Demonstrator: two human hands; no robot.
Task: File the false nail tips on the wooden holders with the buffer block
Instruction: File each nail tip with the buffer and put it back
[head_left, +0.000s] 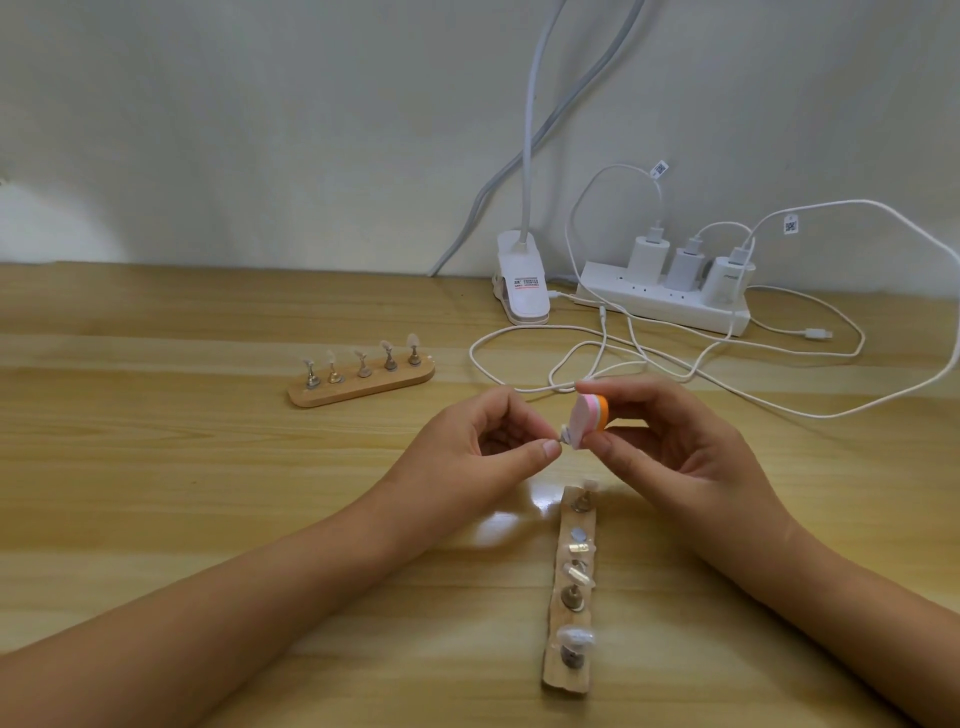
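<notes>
Left hand (483, 441): thumb and forefinger pinched on one small false nail tip (565, 432); the other fingers are curled loosely behind. It's held in the air above the worktop (208, 467). Can't tell if the tip is still on its metal stand, too small.

Right hand (670, 441): gripping the buffer block (589, 418), thumb under, fingertips on top. The block is layered pink, white and orange, and its pale face is turned to the left hand and touching the tip.

Near wooden holder (555, 623) lies on the worktop just below my hands and runs away from me. It carries a row of metal stands, several with clear tips on them. One round metal disc (578, 533) shows bare near the far end.

Far wooden holder (358, 391) is well off to the left, slanted, with five stands, each carrying a tip.

Writing:
- Clip lamp base (522, 283) at the back has a label with red stripes and small print, unreadable.
- White cables carry two tags with QR codes (660, 169) (790, 226); nothing legible.
- Power strip (665, 306) by the wall holds three white chargers; the rightmost charger (727, 278) has faint grey lettering I can't read.

Loose cable loops lie on the worktop between the strip and my hands.
</notes>
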